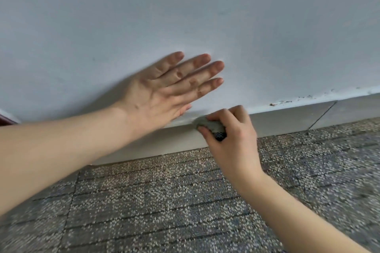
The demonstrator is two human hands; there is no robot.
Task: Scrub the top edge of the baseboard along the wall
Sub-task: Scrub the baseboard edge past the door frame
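Left hand: From my remote seat I saw the left hand [164,92] lying flat on the wall [205,16], fingers straight and slightly spread, holding nothing.
Right hand: The right hand [230,135] had fingers and thumb curled round a grey scrub pad [211,125], pressing it onto the ledge just below the left hand's thumb.
Baseboard: The pale baseboard [287,118] ran beneath both hands, its top edge meeting the wall directly under the left palm.
Dirt: Brown specks [283,102] sat on that edge beyond the right hand, on the side away from the left hand. I judged that stretch not yet scrubbed.
Pad, handling: I judged it light, soft and squashy, with a dark mesh patch showing under the fingers. A grip across its back, fingertips over the far edge, looked right to me. It could fold or slide off so narrow a ledge.
Baseboard, handling: I took it for rigid and fixed, offering nothing to grasp, so pressure had to come down through the pad.
Containers: None showed near either hand: no bucket, no bottle.
Floor: A speckled, lined floor [164,201] lay below both wrists.
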